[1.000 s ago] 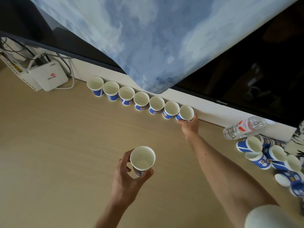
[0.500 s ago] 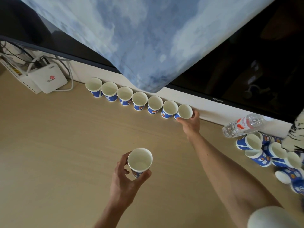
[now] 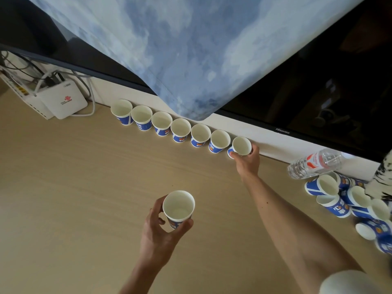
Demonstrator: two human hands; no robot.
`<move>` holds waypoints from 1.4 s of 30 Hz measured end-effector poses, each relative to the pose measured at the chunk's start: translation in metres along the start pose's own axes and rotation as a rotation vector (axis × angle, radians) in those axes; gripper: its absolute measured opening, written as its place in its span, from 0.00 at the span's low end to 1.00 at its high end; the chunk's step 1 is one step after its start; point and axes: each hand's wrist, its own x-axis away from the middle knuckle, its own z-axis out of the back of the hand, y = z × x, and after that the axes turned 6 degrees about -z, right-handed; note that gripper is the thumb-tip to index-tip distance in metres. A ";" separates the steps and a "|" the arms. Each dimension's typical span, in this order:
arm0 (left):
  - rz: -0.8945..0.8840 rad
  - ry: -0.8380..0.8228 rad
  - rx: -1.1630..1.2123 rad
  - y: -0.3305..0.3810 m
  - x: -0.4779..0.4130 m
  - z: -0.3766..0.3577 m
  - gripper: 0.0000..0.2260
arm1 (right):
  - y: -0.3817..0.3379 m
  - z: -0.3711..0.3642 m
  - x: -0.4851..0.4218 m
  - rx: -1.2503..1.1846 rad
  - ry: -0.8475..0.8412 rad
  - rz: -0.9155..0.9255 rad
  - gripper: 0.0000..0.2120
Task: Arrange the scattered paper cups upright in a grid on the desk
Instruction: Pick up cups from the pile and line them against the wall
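Several blue-and-white paper cups (image 3: 181, 130) stand upright in a row along the back of the wooden desk (image 3: 70, 187), under the screen. My right hand (image 3: 247, 161) grips the cup at the row's right end (image 3: 241, 146), fingers curled round its sides. Nearer to me, my left hand (image 3: 158, 232) holds another upright cup (image 3: 178, 207) above the desk's middle. A heap of scattered cups (image 3: 339, 200), most on their sides, lies at the far right.
A clear plastic water bottle (image 3: 316, 163) lies on its side above the heap. A white router (image 3: 63, 100) with cables sits at the back left. A large dark screen (image 3: 318, 85), partly draped with a blue cloth (image 3: 180, 49), overhangs the back edge.
Both hands keep their cups. The right-end cup has stayed at the row's end, and the left hand's cup has barely shifted.
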 end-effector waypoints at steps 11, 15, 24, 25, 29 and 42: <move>0.019 0.006 0.044 0.002 -0.003 0.001 0.29 | 0.072 0.021 0.086 -0.005 0.102 -0.038 0.35; 0.019 0.013 0.028 -0.002 -0.003 0.008 0.29 | 0.056 0.025 0.164 -0.052 -0.359 -0.006 0.26; 0.025 0.036 0.052 -0.021 -0.005 0.036 0.29 | -0.005 -0.008 0.244 0.228 -0.791 0.289 0.32; 0.024 0.043 0.048 -0.023 -0.006 0.040 0.28 | -0.007 -0.015 0.245 0.245 -0.788 0.305 0.33; 0.018 0.130 0.016 -0.030 -0.029 0.066 0.27 | -0.005 -0.039 0.242 0.254 -0.738 0.302 0.38; -0.142 0.363 -0.167 -0.062 -0.228 0.128 0.28 | 0.035 -0.040 0.234 0.157 -0.486 0.107 0.32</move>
